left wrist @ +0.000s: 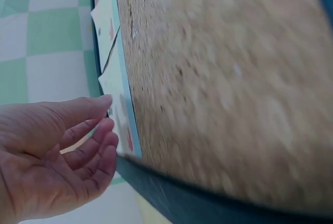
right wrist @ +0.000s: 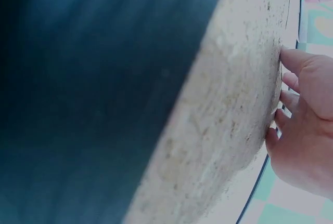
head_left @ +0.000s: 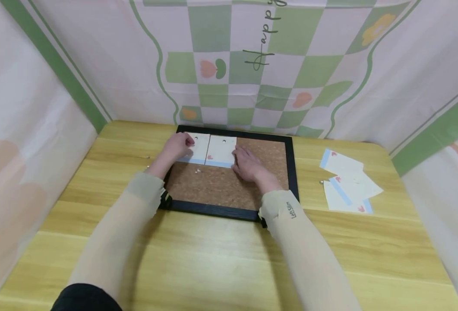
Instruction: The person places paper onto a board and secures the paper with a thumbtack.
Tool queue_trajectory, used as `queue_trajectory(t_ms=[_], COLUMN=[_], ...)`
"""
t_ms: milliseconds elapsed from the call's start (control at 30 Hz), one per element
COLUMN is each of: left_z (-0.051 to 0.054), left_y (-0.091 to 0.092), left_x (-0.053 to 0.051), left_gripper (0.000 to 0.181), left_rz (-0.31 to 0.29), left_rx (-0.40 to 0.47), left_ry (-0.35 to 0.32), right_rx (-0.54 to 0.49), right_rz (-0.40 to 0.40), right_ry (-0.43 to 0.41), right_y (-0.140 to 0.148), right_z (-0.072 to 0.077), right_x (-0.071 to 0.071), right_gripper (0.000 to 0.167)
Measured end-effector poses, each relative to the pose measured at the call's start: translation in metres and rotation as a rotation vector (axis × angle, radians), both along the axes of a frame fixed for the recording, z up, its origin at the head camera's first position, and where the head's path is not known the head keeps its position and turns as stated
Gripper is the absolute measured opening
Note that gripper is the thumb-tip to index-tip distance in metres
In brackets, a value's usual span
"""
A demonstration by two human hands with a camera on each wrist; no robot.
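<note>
Two white cards with blue edges lie side by side at the back left of the framed cork board (head_left: pixel 221 190): the left card (head_left: pixel 199 149) and the right card (head_left: pixel 222 151). Each has a small round pin near its upper edge. My left hand (head_left: pixel 177 147) is over the left card's outer side; in the left wrist view its thumb and index finger (left wrist: pixel 108 110) are bent near the pin with a gap between them. My right hand (head_left: pixel 249 165) rests on the cork, fingertips at the right card's right edge, fingers relaxed. The right wrist view shows those fingers (right wrist: pixel 283 96) against the board.
Several loose cards (head_left: pixel 343 164) overlap on the table to the right, with a small shiny pin (head_left: pixel 321 182) beside them. Small clear pieces (head_left: pixel 198 171) lie on the cork below the cards. Tiny objects (head_left: pixel 148 166) sit left of the board. A patterned cloth (head_left: pixel 240 93) hangs behind.
</note>
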State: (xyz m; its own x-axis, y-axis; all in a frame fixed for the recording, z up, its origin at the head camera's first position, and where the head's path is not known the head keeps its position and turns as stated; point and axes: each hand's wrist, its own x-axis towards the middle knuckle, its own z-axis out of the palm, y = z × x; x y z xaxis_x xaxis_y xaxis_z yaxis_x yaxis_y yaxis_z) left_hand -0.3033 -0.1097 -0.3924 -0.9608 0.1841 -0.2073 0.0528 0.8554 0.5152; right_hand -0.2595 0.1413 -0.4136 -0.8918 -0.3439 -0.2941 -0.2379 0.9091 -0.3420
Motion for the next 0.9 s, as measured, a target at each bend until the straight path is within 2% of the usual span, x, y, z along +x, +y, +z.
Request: queue_trajectory(t_ms=[333,600,700,767,900], left_z=[-0.004,-0.001,0.003,0.005,0.007], left_y=[-0.022,-0.033,-0.035,-0.037,-0.043], left_x=[0.021,0.029,0.029,0.03,0.032], left_gripper=[0.043,0.066,0.061,0.052,0.044], left_rz=[-0.013,0.007,-0.005,-0.021,-0.002], left_rx=[-0.076,-0.16,-0.197,-0.216,-0.198], left_ry=[0.031,-0.043,-0.042,-0.043,-0.089], right_rx=[0.0,-0.026,-0.053,-0.072,-0.104], right_rz=[0.055,0.115,0.123,0.121,0.107], right_ry=[0.02,0.024,0.0,-0.014,-0.018], right_y=[0.009,0.021,0.029,0.036,0.052], right_z=[0.005,0.018,0.026,0.03,0.035], right_x=[0.0,0.001,0.003,0.005,0.009], right_gripper=[0.056,0.053,0.05,0.05,0.051])
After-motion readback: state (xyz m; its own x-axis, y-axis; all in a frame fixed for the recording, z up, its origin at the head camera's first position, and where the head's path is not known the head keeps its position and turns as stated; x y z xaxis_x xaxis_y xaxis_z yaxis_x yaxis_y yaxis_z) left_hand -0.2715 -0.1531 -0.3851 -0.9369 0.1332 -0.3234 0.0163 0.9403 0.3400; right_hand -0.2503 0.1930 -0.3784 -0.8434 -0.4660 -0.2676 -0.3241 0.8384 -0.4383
